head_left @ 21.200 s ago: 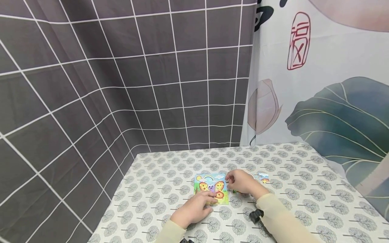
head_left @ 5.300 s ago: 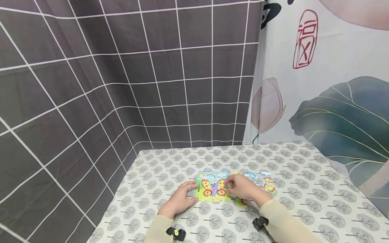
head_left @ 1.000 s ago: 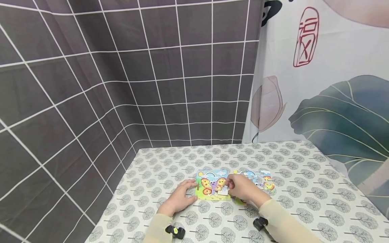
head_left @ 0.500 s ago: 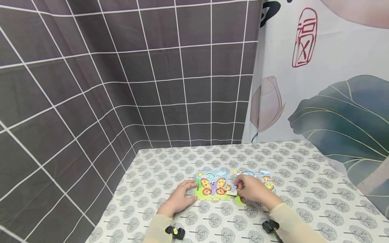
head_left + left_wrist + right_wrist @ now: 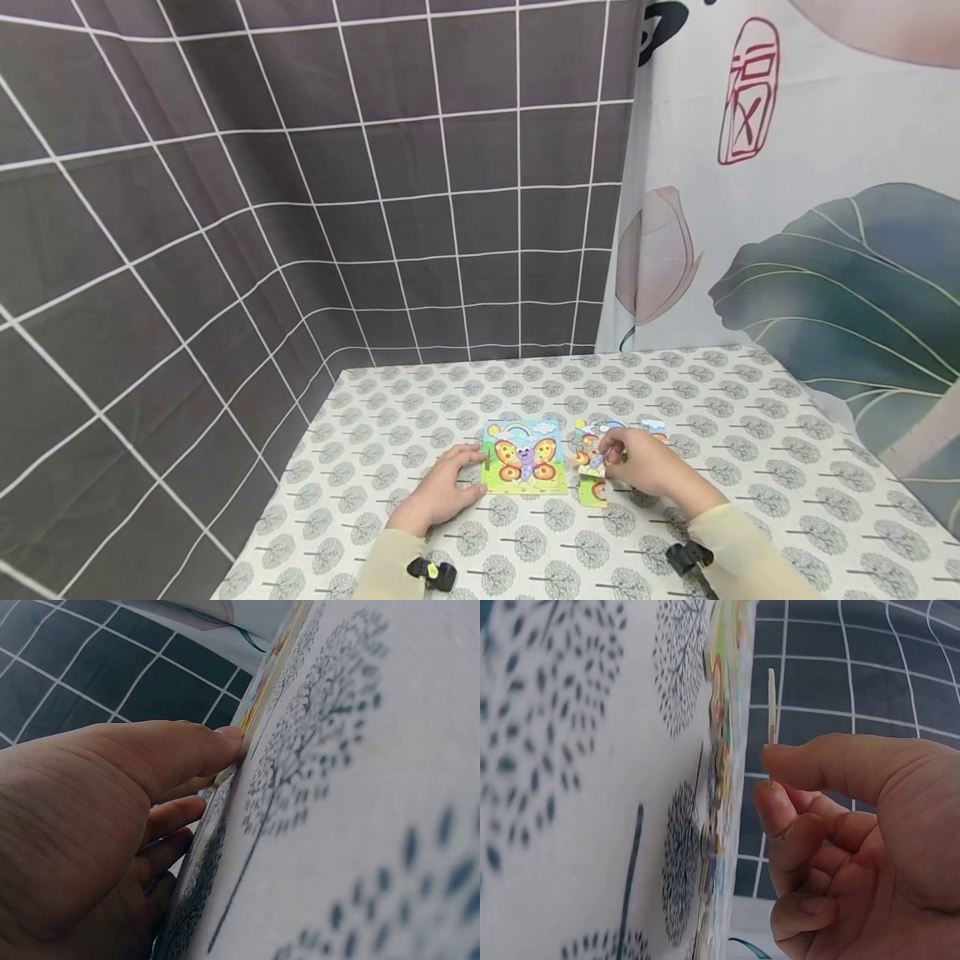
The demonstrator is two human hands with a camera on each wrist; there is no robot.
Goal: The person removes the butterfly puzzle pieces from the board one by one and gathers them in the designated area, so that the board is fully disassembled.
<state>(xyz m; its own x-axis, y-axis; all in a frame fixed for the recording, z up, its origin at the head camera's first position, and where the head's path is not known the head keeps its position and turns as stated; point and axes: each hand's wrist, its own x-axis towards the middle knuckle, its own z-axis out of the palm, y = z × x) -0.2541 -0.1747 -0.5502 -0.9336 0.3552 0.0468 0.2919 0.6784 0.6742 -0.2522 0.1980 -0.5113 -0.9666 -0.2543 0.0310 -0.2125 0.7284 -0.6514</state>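
A butterfly puzzle board point(image 5: 525, 457) lies flat on the patterned cloth. My left hand point(image 5: 444, 490) rests at its left edge, fingers loosely spread; in the left wrist view the thumb and fingertips touch the edge. To the right of the board, my right hand point(image 5: 651, 468) pinches a puzzle piece point(image 5: 592, 468) between thumb and index finger. The right wrist view shows this thin piece point(image 5: 772, 701) edge-on, held apart from the table. Beneath and around the right hand lie loose puzzle pieces point(image 5: 593, 492), partly hidden by it.
The tree-print tablecloth point(image 5: 420, 408) covers the table. A dark checked curtain point(image 5: 480, 233) hangs behind and to the left, and a white printed curtain point(image 5: 675, 275) to the right. Another loose piece point(image 5: 655, 427) lies beyond my right hand.
Within the last second my right hand has carried the puzzle piece rightward, from over the board to above the loose pieces. The left hand has stayed at the board's edge.
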